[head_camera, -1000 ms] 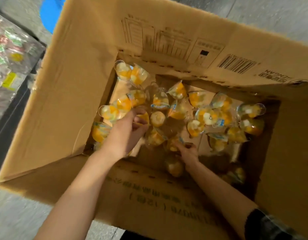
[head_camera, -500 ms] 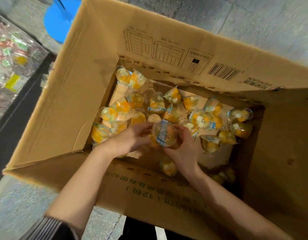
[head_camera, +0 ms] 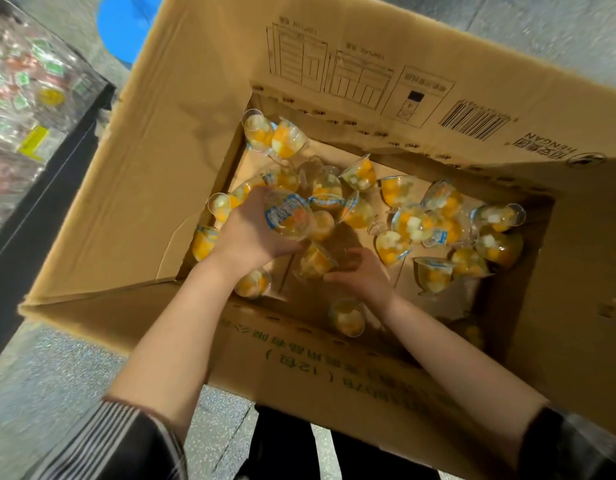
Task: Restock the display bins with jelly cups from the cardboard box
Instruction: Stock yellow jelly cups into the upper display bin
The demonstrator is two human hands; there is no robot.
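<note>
- The cardboard box stands open on a speckled grey floor, its four flaps folded outward; the far flap carries a barcode and printed tables, the near flap green lettering.
- Both forearms reach in over the near flap, between the left and right walls, with bare box bottom showing around the hands and toward the near right corner.
- The left hand is raised above the bottom near the left wall, fingers curled round a jelly cup whose blue-and-white lid faces up.
- The right hand is lower, near the middle of the bottom, fingers bent against a second cup lying on its side; whether it truly grips that cup cannot be told.
- Loose jelly cups with orange and pale fruit lie scattered over the bottom, thickest along the far edge and toward the right wall, most tipped over.
- Two cups sit in the far left corner, one cup lies alone near the near wall.
- Left of the box, past its left flap, a display bin holds wrapped items, too blurred to name.
- A blue round object shows beyond the far left flap.
</note>
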